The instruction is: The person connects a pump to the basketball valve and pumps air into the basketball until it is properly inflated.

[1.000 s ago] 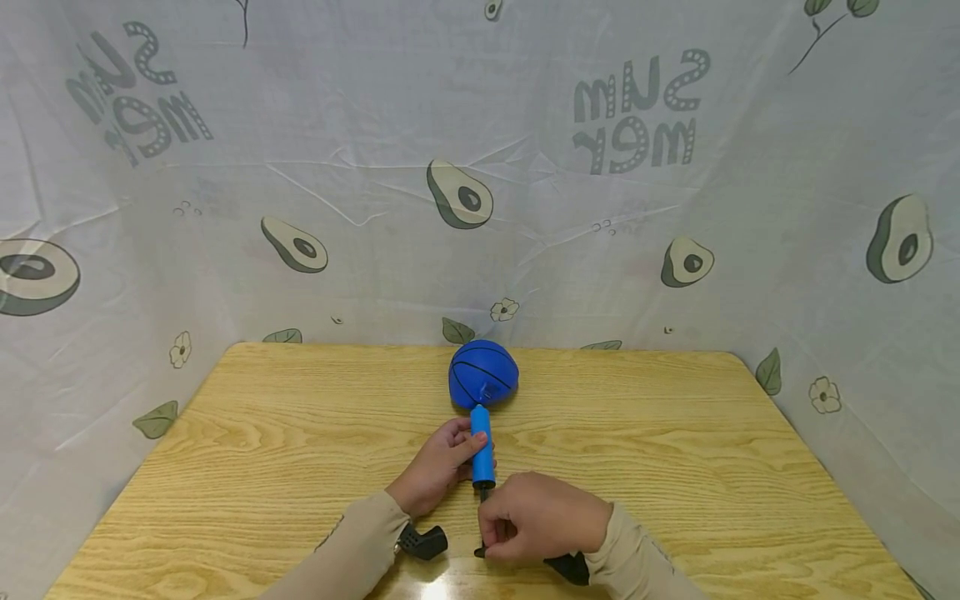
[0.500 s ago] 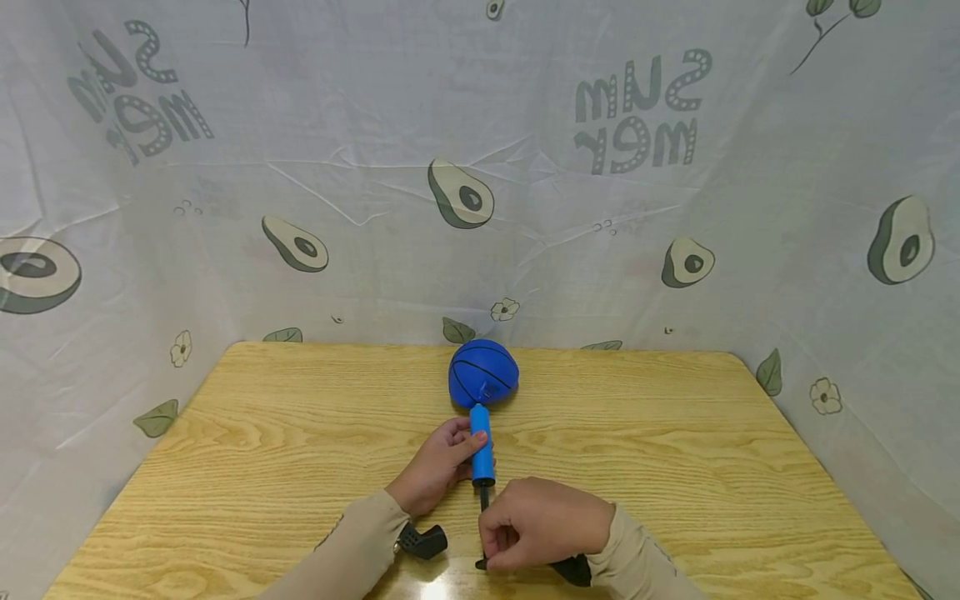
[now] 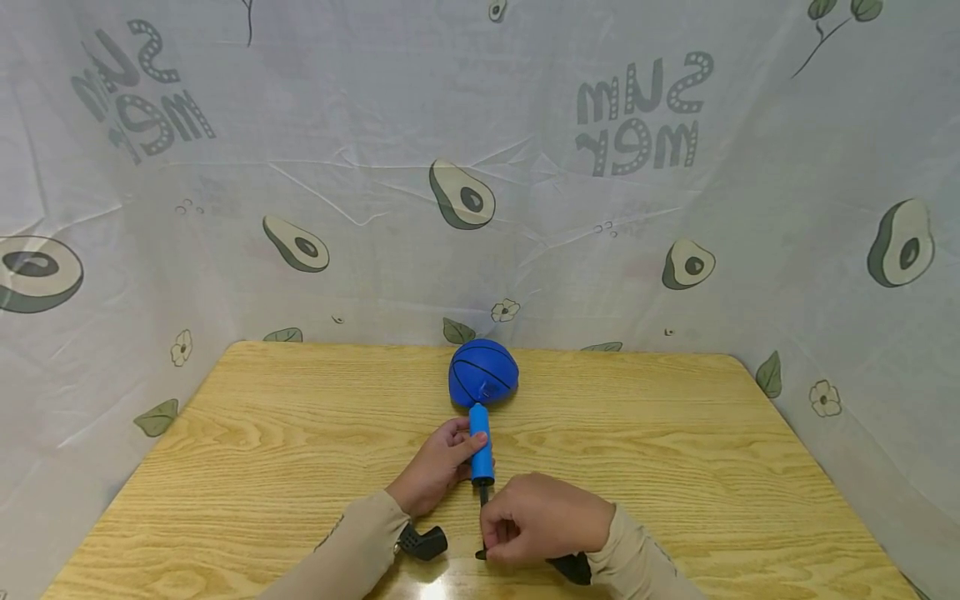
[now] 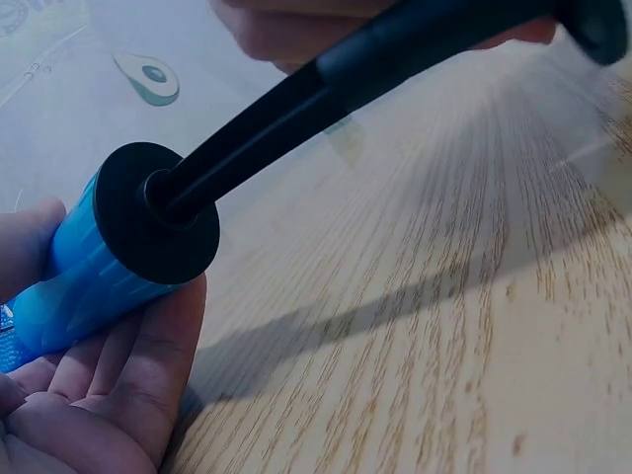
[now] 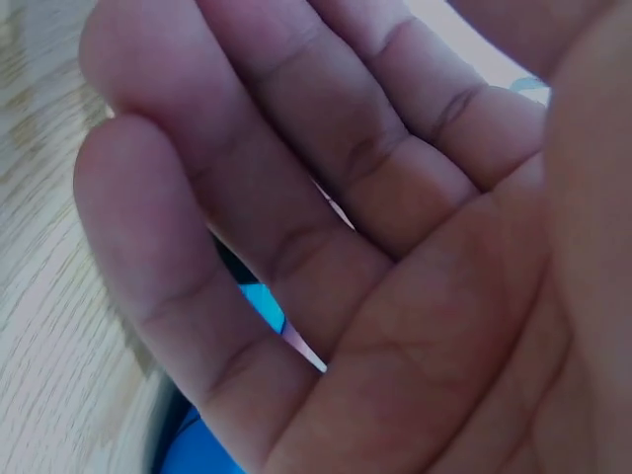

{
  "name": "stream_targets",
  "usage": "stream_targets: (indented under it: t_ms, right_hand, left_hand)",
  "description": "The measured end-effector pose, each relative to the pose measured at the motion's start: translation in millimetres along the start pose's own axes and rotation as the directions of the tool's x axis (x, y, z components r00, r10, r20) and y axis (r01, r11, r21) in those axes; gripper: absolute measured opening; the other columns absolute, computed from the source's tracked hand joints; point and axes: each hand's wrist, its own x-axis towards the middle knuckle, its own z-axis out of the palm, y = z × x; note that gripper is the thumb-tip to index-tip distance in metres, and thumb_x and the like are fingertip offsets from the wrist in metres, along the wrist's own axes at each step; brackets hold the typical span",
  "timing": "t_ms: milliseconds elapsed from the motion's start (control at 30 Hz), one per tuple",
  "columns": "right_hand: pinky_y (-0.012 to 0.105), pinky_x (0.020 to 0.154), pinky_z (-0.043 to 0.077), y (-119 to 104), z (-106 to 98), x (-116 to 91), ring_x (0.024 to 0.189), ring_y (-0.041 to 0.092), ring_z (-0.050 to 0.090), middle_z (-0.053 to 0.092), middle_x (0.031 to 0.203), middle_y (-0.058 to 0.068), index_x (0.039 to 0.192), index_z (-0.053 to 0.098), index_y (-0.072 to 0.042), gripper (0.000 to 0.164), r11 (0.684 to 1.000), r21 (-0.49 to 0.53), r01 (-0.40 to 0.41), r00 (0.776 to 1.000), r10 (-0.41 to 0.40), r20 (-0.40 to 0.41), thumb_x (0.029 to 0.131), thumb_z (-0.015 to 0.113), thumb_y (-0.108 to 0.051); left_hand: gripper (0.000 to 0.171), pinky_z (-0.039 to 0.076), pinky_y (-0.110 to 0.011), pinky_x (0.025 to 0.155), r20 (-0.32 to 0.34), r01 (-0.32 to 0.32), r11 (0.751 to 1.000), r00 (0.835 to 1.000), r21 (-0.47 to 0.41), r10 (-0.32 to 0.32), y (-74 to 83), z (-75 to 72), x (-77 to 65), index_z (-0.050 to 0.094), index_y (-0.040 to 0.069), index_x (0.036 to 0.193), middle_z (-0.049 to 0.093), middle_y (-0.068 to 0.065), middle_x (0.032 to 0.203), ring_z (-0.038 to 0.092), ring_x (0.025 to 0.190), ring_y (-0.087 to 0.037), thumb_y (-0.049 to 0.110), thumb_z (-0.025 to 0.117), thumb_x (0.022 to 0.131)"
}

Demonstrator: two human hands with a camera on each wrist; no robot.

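A blue ball pump (image 3: 481, 450) points away from me, its tip against a dented blue basketball (image 3: 482, 371) whose underside looks sunken. My left hand (image 3: 438, 467) grips the pump's barrel, thumb on top. From the barrel's black end cap (image 4: 158, 212) a black plunger rod (image 4: 257, 128) extends toward me. My right hand (image 3: 536, 521) holds the rod by its handle end (image 3: 482, 554), fingers curled. In the right wrist view the curled fingers (image 5: 296, 178) fill most of the picture and hide the handle; slivers of blue show between and below them.
The wooden table (image 3: 300, 408) spreads out around both hands. Behind and beside it hangs a pale cloth (image 3: 375, 250) printed with avocados. A black wrist device (image 3: 422, 542) sits at the left sleeve (image 3: 352, 546).
My right hand drew the plunger handle slightly toward me, then moved it partway back toward the barrel. The left hand, the barrel and the basketball stay nearly in place.
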Motion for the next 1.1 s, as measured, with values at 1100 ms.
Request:
stream_targets:
  t_ms: [1100]
  right_hand:
    - [0.016, 0.053, 0.037, 9.3, -4.8, 1.8, 0.057, -0.006, 0.044, 0.052, 0.066, -0.021, 0.082, 0.073, -0.024, 0.014, 0.971, -0.103, -0.218, 0.941, 0.181, -0.285, 0.094, 0.078, -0.020]
  left_hand:
    - [0.056, 0.058, -0.028, 0.084, 0.002, 0.002, 1.000, 1.000, 0.027, -0.002, 3.1, 1.9, -3.7, 0.029, -0.008, 0.150, 0.061, -0.007, 0.106, 0.068, 0.094, -0.016, 0.021, 0.056, 0.110]
